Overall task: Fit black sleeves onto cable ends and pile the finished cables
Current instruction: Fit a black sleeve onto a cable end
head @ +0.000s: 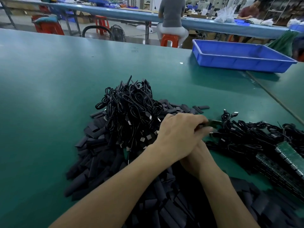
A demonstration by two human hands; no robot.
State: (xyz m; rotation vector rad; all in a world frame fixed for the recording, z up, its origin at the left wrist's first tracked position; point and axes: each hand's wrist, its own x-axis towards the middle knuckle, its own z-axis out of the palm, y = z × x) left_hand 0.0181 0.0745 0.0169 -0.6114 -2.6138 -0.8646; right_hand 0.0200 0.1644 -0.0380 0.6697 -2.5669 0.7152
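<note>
Blue tray (238,63) on green table (49,79), orange stool (169,40) under seated person (171,14), black fan (117,32) behind

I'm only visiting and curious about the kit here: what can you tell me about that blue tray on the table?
The tray is a shallow rectangular tub, bright blue and plastic by the look of it, with low walls and a lip round the top. It sits flat and upright on the green table, at the far right. The part of its floor that shows holds nothing. As far as can be seen, only the table touches it.
</note>
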